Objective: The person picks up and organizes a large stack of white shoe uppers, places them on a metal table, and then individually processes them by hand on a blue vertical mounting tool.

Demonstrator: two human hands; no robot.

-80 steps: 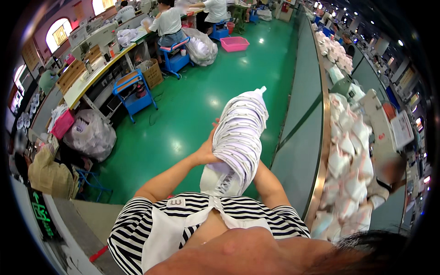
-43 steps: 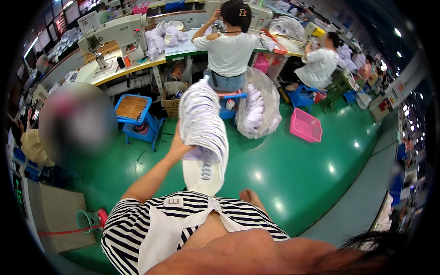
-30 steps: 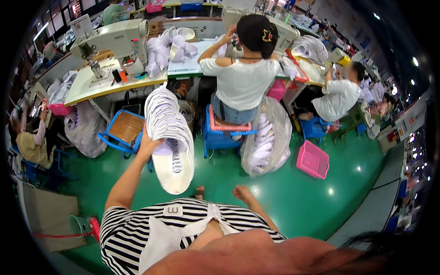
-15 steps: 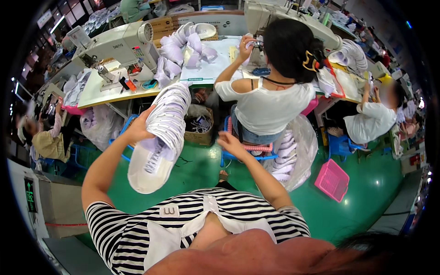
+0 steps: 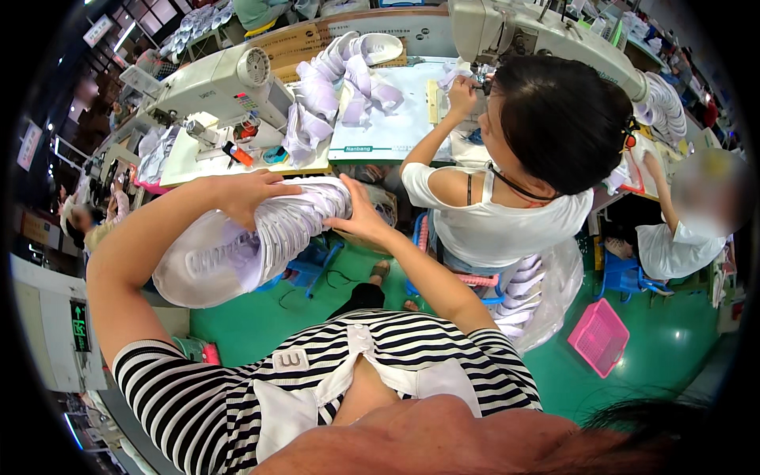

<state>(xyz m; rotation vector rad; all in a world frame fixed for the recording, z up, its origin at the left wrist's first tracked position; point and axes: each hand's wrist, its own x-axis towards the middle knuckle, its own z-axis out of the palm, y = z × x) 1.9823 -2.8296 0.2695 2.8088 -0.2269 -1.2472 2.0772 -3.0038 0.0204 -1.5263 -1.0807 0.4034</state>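
White and lilac, the nested stack of slippers [image 5: 277, 226] is held before the white-topped counter [image 5: 400, 134], left hand [image 5: 249, 194] curled around it, right hand [image 5: 362, 214] cupping its end; even pressure should keep it aligned.

Holding a nested stack of white-and-lilac sandals [image 5: 309, 207] tilted in front of a striped shirt [image 5: 435, 340]: spreading fingers over the straps' upper side with the left hand [image 5: 249, 195], cupping the upper-right end with the right hand [image 5: 362, 215]. Pointing the pale sole end down-left. Seen beyond, on a worktable [image 5: 423, 89]: a loose pile of similar sandals [image 5: 317, 91], just right of a sewing machine [image 5: 210, 85]. Seen farther right: a seated co-worker in a white top [image 5: 511, 214], a clear bag of sandals [image 5: 558, 297], a pink basket [image 5: 599, 336] on green floor [image 5: 669, 344].
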